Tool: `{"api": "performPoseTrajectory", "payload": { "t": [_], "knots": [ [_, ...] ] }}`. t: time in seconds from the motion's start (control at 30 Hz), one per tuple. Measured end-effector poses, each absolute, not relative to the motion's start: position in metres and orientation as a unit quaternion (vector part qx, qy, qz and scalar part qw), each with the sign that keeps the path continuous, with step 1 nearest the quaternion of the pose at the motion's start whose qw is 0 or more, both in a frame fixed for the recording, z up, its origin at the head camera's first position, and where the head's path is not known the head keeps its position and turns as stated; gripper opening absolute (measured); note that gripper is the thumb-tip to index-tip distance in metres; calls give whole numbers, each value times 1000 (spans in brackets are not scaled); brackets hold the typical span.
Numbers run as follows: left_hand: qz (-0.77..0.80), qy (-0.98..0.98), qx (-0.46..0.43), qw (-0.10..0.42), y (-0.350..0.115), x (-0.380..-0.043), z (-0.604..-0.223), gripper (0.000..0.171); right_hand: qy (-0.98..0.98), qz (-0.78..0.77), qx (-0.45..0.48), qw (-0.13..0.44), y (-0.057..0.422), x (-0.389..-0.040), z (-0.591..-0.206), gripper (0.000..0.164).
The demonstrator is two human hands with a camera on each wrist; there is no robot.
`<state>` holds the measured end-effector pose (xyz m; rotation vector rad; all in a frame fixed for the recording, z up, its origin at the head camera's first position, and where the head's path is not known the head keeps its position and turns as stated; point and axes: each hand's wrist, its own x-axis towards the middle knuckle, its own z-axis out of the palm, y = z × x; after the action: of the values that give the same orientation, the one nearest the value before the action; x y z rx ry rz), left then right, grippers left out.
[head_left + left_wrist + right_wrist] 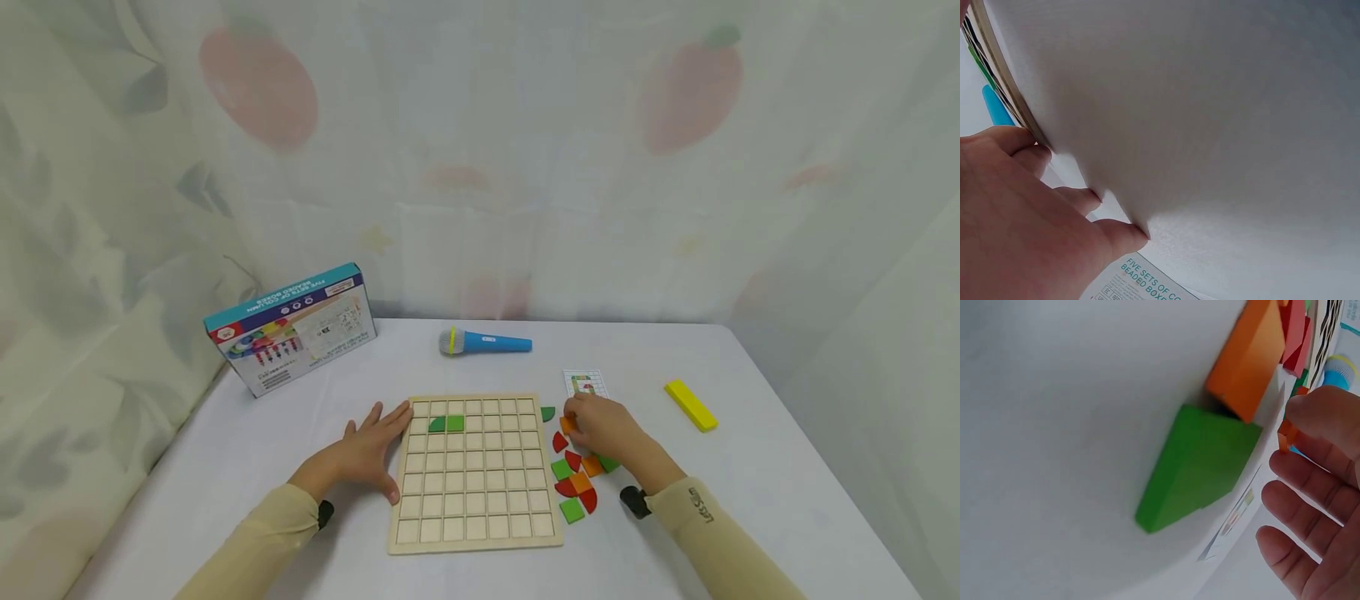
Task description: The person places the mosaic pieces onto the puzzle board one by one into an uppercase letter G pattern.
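Note:
A wooden grid board (476, 550) lies on the table, with a dark green quarter-round tile (438, 425) and a green square tile (455, 423) in its second row. Spread along the board's left edge, my left hand (363, 454) touches it with thumb and fingertips. My right hand (609, 429) is just right of the board, among loose tiles. Between its thumb and index finger it pinches an orange tile (1284, 435), while the other fingers are loosely bent. Nearby lie a green tile (1204, 465), another orange tile (1250, 356) and several red quarter-round tiles (590, 500).
A small pattern card (585, 380) lies beyond my right hand. The blue toy microphone (495, 342) is behind the board, and a yellow bar (691, 405) lies at the right. At the back left stands a printed box (300, 333), near the curtain (480, 208).

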<state>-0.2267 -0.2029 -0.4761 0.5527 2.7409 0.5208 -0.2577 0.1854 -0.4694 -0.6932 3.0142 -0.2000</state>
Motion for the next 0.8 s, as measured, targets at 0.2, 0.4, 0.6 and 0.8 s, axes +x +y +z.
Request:
{"api": "performPoseTrajectory", "payload": {
  "t": [0.2,0.4,0.6,0.8],
  "knots": [
    [179,954,192,148,-202,-227,-476,135,968,-84,-236,-11,176,-261,-469,24],
    [177,954,190,146,-202,-227,-475,135,959,-112,-259,-31,158,-263,-465,24],
    [177,954,191,148,-201,-226,-473,134,954,-113,-276,-28,134,-264,-458,26],
    [183,952,192,150,-203,-225,-472,134,941,-94,-322,-50,111,-266,-459,22]
  ]
}}
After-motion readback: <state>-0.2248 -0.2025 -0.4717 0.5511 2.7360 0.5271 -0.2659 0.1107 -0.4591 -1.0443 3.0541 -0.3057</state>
